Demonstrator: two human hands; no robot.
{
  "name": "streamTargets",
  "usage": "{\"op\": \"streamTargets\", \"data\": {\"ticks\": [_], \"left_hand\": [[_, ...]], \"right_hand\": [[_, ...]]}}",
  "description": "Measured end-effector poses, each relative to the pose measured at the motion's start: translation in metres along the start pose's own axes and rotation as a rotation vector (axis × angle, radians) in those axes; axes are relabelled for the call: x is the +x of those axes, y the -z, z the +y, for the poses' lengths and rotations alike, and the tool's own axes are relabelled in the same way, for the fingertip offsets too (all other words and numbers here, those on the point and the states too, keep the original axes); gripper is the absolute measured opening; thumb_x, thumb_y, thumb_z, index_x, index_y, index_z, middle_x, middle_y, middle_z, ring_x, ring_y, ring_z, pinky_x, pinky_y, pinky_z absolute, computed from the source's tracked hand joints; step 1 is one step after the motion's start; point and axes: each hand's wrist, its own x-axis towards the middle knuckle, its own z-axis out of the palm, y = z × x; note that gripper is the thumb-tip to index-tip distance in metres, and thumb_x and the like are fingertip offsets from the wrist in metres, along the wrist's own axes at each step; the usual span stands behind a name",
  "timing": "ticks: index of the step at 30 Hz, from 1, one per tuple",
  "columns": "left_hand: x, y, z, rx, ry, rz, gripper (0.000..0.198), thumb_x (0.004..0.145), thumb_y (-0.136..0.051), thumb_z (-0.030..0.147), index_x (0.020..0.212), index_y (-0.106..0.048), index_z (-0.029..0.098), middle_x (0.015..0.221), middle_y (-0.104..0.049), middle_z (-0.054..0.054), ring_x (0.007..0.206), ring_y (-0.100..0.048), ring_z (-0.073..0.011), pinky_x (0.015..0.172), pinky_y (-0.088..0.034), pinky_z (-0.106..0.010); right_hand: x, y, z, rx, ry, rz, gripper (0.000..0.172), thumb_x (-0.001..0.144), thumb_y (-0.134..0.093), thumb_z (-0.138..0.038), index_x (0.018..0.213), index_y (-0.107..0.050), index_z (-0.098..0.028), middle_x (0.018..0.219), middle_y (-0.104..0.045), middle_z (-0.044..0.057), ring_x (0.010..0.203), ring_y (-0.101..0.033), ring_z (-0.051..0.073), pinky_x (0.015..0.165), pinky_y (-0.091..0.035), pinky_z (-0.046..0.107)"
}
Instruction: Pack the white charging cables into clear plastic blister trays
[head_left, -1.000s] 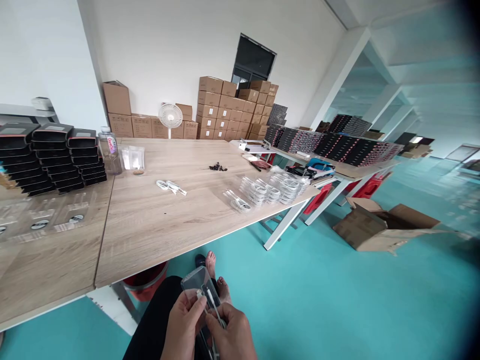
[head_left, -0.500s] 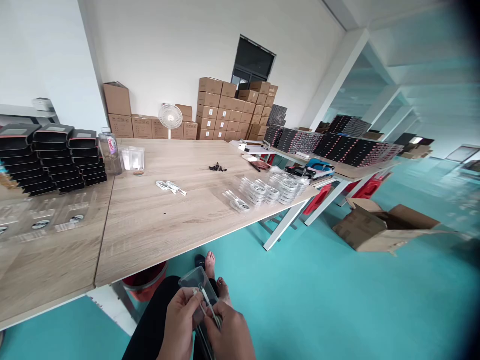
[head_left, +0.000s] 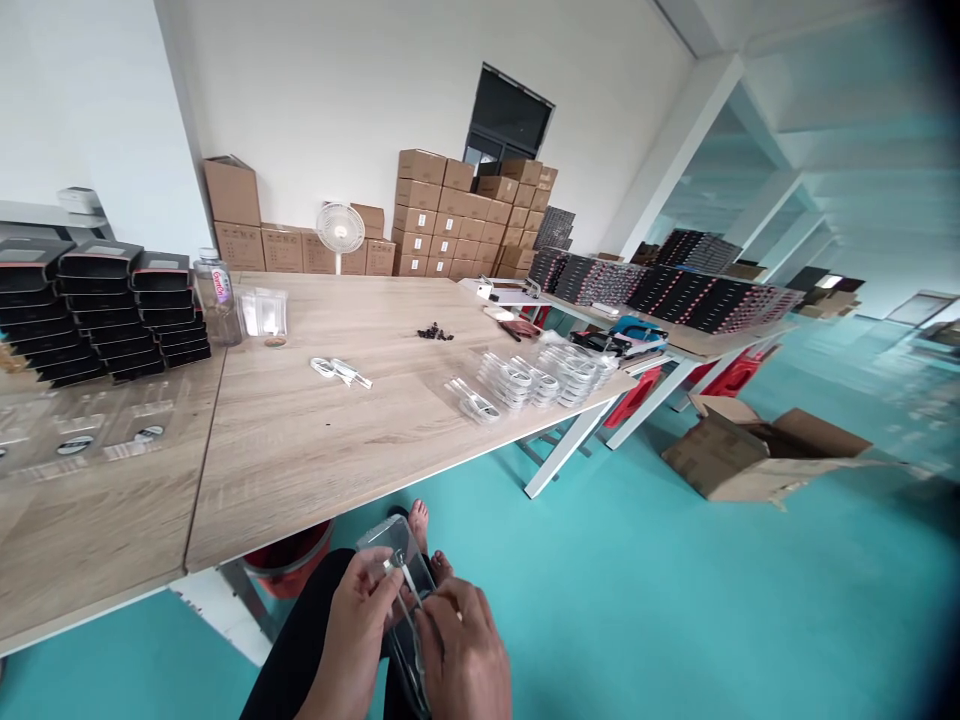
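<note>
Having raised the right hand (head_left: 469, 650) slightly since half a second ago, now bending it over the cable (head_left: 407, 580) at bottom centre of the frame; impossible to tell whether gripping. Still pinching one cable end with the left hand (head_left: 352, 630), over the clear case (head_left: 382, 536). Probably still adjusting, not yet releasing.

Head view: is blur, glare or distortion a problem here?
Head view: right edge dark and blurred, teal floor smeared nearby; head view: table apparently stretched by wide-angle distortion; head view: white cable small but discernible, clear case faintly outlined.
</note>
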Motion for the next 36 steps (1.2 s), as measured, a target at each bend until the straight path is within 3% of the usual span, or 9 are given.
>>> {"op": "streamTargets", "data": {"ticks": [3, 7, 11, 18, 24, 27, 33, 36], "left_hand": [[-0.004, -0.002, 0.006, -0.046, 0.077, -0.025, 0.056, 0.057, -0.093, 0.037, 0.103, -0.069, 0.018, 0.073, -0.073, -0.001, 0.067, -0.068, -0.0157, 0.067, -0.055, -0.027], [-0.007, -0.003, 0.011, -0.157, 0.195, -0.054, 0.043, 0.054, -0.094, 0.031, 0.089, -0.075, 0.016, 0.076, -0.075, -0.003, 0.069, -0.069, -0.0161, 0.068, -0.055, -0.027], [-0.007, -0.002, 0.011, -0.2, 0.231, -0.157, 0.036, 0.06, -0.091, 0.034, 0.088, -0.076, 0.016, 0.087, -0.077, -0.007, 0.086, -0.071, -0.0209, 0.075, -0.054, -0.028], [-0.01, -0.004, 0.002, -0.113, 0.158, -0.071, 0.036, 0.059, -0.088, 0.037, 0.085, -0.076, 0.016, 0.074, -0.075, -0.005, 0.07, -0.068, -0.0192, 0.066, -0.05, -0.028], [-0.01, -0.007, -0.007, -0.114, 0.105, 0.013, 0.04, 0.049, -0.094, 0.031, 0.081, -0.076, 0.016, 0.069, -0.073, -0.003, 0.067, -0.066, -0.0162, 0.068, -0.05, -0.027], [-0.009, -0.006, -0.011, -0.082, 0.132, 0.02, 0.039, 0.051, -0.094, 0.035, 0.079, -0.073, 0.017, 0.061, -0.068, 0.001, 0.061, -0.062, -0.0142, 0.062, -0.049, -0.026], [-0.002, -0.001, -0.012, -0.065, 0.156, 0.026, 0.046, 0.055, -0.093, 0.04, 0.088, -0.073, 0.016, 0.071, -0.071, -0.002, 0.066, -0.065, -0.0154, 0.06, -0.05, -0.025], [0.001, -0.002, -0.007, -0.137, 0.133, 0.051, 0.041, 0.057, -0.093, 0.038, 0.084, -0.07, 0.017, 0.068, -0.068, 0.0, 0.062, -0.064, -0.0135, 0.057, -0.051, -0.024]], "right_hand": [[0.01, 0.015, -0.005, 0.119, -0.099, -0.044, 0.041, 0.1, -0.042, -0.044, 0.078, -0.07, -0.024, 0.082, -0.066, 0.007, 0.078, -0.066, 0.021, 0.07, -0.05, 0.029], [0.016, 0.022, -0.007, 0.3, -0.229, -0.07, 0.037, 0.095, -0.05, -0.044, 0.07, -0.066, -0.022, 0.075, -0.065, 0.005, 0.072, -0.064, 0.019, 0.066, -0.049, 0.028], [0.017, 0.021, -0.009, 0.402, -0.305, -0.111, 0.026, 0.086, -0.059, -0.038, 0.069, -0.066, -0.021, 0.073, -0.066, 0.003, 0.068, -0.06, 0.019, 0.063, -0.046, 0.028], [0.018, 0.017, -0.008, 0.472, -0.457, -0.198, 0.014, 0.069, -0.064, -0.028, 0.058, -0.056, -0.022, 0.056, -0.053, -0.004, 0.055, -0.048, 0.013, 0.054, -0.037, 0.025], [0.02, 0.016, -0.01, 0.409, -0.46, -0.243, 0.013, 0.068, -0.063, -0.023, 0.057, -0.056, -0.022, 0.055, -0.053, -0.004, 0.055, -0.049, 0.014, 0.053, -0.036, 0.025], [0.02, 0.015, -0.012, 0.377, -0.451, -0.233, 0.015, 0.069, -0.062, -0.02, 0.055, -0.055, -0.022, 0.054, -0.054, -0.003, 0.056, -0.051, 0.015, 0.053, -0.037, 0.025], [0.011, 0.017, -0.01, 0.262, -0.316, -0.183, 0.007, 0.071, -0.062, -0.019, 0.069, -0.067, -0.024, 0.066, -0.064, -0.001, 0.058, -0.057, 0.016, 0.057, -0.044, 0.025], [-0.002, 0.018, -0.003, 0.214, -0.241, -0.172, 0.023, 0.067, -0.06, -0.014, 0.084, -0.071, -0.025, 0.08, -0.069, 0.001, 0.059, -0.058, 0.015, 0.059, -0.045, 0.025]]}}
